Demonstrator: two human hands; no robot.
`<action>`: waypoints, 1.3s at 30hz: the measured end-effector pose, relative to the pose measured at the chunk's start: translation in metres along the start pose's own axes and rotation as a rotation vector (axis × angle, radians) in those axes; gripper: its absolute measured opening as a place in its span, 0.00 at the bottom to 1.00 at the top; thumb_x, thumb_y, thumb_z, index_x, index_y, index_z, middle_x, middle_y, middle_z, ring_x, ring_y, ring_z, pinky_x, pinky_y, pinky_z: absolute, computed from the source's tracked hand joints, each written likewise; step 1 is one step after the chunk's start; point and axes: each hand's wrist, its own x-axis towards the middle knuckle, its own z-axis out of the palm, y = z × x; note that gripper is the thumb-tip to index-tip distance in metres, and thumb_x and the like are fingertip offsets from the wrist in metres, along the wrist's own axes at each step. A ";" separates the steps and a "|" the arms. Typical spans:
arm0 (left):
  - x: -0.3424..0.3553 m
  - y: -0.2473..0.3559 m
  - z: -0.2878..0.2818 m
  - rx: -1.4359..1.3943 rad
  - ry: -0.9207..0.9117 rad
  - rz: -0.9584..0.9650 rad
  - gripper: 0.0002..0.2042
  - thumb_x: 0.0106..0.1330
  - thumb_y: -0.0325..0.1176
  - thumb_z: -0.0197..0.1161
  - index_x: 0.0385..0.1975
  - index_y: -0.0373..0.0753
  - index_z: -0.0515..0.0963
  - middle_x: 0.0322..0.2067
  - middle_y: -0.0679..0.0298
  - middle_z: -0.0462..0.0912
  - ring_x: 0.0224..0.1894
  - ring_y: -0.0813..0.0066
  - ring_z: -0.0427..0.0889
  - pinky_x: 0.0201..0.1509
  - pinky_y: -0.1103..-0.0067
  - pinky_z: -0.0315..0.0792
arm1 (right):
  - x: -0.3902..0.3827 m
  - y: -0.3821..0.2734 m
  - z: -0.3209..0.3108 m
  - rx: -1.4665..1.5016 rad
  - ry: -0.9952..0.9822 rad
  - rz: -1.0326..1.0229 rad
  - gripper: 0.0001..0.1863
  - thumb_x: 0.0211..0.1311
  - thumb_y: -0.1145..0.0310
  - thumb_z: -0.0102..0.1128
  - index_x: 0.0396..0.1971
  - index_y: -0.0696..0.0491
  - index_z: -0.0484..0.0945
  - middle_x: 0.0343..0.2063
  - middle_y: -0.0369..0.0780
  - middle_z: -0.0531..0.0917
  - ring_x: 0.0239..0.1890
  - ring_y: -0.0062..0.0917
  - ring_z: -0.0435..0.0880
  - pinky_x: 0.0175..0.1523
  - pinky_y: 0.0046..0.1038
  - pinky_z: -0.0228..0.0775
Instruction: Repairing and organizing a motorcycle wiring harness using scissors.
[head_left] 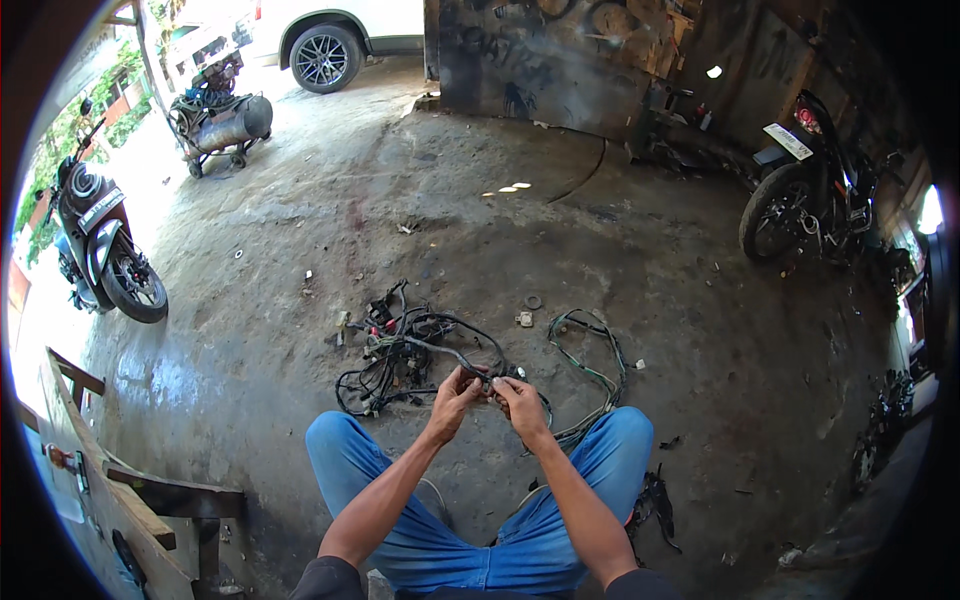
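Note:
My left hand [456,398] and my right hand [513,404] pinch a dark section of a wire harness [420,338] above the floor between my bent knees, close together, with a small part at the fingertips that I cannot make out. The tangled black bundle, with small connectors and red bits, spreads on the concrete beyond my left hand. A looser loop of greenish and dark wires [590,365] lies to the right and runs down by my right knee. A small pale connector [524,319] and a metal ring [533,301] lie just beyond.
A scooter [108,235] stands left, an air compressor [228,130] behind it, a white car [370,35] at the back. A motorcycle [790,200] stands right, by a stained wall [540,70]. A wooden bench [120,480] is at lower left; black scraps [655,505] lie beside my right leg.

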 end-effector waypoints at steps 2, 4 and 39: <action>0.002 0.000 -0.001 0.087 0.000 -0.001 0.15 0.76 0.35 0.60 0.55 0.34 0.75 0.44 0.64 0.82 0.44 0.80 0.79 0.51 0.78 0.73 | 0.001 0.001 -0.003 0.004 0.003 0.015 0.15 0.74 0.60 0.57 0.30 0.53 0.82 0.17 0.23 0.68 0.19 0.07 0.59 0.24 0.18 0.46; 0.006 -0.003 -0.003 0.132 0.006 -0.004 0.12 0.76 0.32 0.59 0.50 0.31 0.79 0.39 0.64 0.84 0.42 0.78 0.80 0.49 0.79 0.73 | 0.004 0.007 -0.005 0.008 0.010 0.026 0.15 0.74 0.59 0.57 0.29 0.53 0.82 0.17 0.24 0.68 0.19 0.07 0.60 0.25 0.19 0.47; 0.082 0.192 -0.040 0.467 0.072 0.060 0.18 0.76 0.48 0.57 0.51 0.41 0.83 0.40 0.69 0.86 0.38 0.82 0.80 0.41 0.79 0.74 | 0.109 -0.225 0.083 -1.115 0.061 -0.851 0.13 0.64 0.55 0.67 0.30 0.49 0.88 0.28 0.43 0.88 0.32 0.38 0.88 0.35 0.35 0.75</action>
